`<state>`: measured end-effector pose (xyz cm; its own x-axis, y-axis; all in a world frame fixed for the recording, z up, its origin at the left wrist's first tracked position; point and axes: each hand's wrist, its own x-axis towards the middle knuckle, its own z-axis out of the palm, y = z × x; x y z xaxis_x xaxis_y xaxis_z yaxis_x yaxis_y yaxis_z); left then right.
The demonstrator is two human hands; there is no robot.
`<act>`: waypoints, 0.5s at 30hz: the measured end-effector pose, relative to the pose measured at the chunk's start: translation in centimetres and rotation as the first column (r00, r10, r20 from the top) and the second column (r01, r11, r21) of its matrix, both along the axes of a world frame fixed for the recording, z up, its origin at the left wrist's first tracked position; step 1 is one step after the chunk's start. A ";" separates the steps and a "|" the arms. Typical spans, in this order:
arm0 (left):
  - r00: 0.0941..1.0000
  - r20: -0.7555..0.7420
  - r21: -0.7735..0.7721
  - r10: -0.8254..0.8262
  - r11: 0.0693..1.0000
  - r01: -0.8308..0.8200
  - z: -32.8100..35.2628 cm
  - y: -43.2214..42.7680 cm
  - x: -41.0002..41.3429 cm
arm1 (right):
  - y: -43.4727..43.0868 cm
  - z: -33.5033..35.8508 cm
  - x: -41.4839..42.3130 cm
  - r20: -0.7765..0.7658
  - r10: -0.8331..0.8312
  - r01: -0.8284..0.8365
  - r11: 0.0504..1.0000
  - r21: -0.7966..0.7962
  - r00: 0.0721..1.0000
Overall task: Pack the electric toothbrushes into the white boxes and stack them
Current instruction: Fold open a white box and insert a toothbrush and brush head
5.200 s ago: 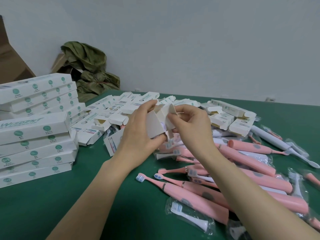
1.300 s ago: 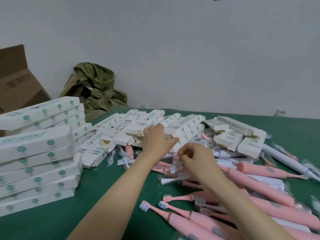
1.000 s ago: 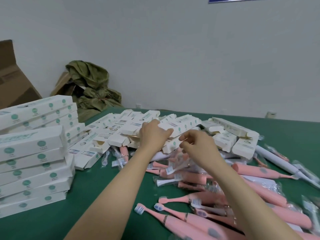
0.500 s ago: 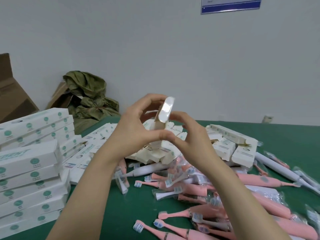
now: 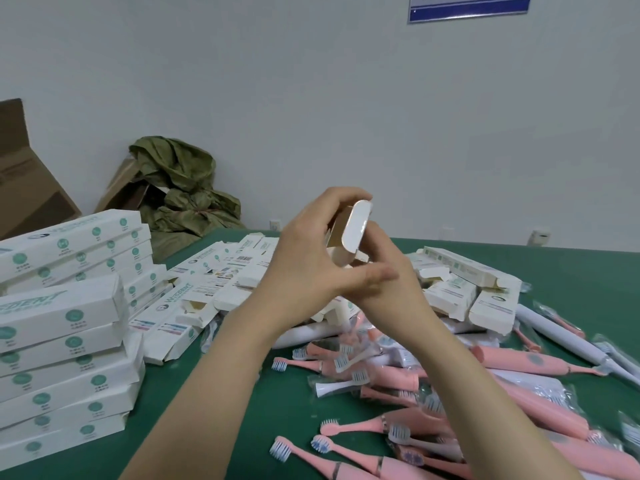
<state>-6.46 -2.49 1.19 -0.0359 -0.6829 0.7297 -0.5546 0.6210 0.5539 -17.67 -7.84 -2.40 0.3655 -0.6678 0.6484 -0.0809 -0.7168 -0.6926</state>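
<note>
Carton (image 5: 24, 192): brown cardboard, far left, against the wall.
Packed stack (image 5: 65, 327): closed white boxes with teal dots, several layers high, left edge of table (image 5: 270, 410).
Green bag (image 5: 183, 192): crumpled, behind the table's far left corner.
Loose boxes (image 5: 221, 282): white, end flaps open, lying in a heap mid-table; more at right behind the hands.
Left hand (image 5: 308, 271): raised above the heap, fingers over the top and thumb across the front of the white box.
White box (image 5: 353, 233): in the air between both hands, rounded end flap open and facing the camera.
Right hand (image 5: 394, 292): just under the left, fingers wrapped on the box's right side, partly hidden.
Pink toothbrushes (image 5: 519, 362): jumbled pile, right and front, some in clear bags.
White toothbrush (image 5: 568, 341): far right, beside the pink ones.
Sign (image 5: 467, 8): blue-edged, top of wall; text unreadable.
</note>
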 end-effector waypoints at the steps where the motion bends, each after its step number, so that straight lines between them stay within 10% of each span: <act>1: 0.998 0.038 0.041 -0.040 0.998 0.039 0.1 0.0 0.6 | -0.2 0.0 -0.3 -0.007 0.040 -0.040 0.999 0.018 0.999; 7: 0.979 -0.042 0.025 -0.200 0.979 0.201 0.6 0.1 2.9 | -0.1 0.5 -1.2 -0.090 0.187 -0.183 0.981 0.059 0.978; 15: 0.987 0.024 -0.201 0.158 0.968 -0.150 0.1 -0.4 1.3 | 0.4 2.8 -1.9 0.271 0.059 -0.112 0.976 0.184 0.961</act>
<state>-5.13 -2.91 1.28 0.0270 -0.5248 0.8508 -0.6709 0.6214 0.4046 -19.60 -7.41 0.44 0.2614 -0.7650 0.5886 0.1780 -0.5611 -0.8084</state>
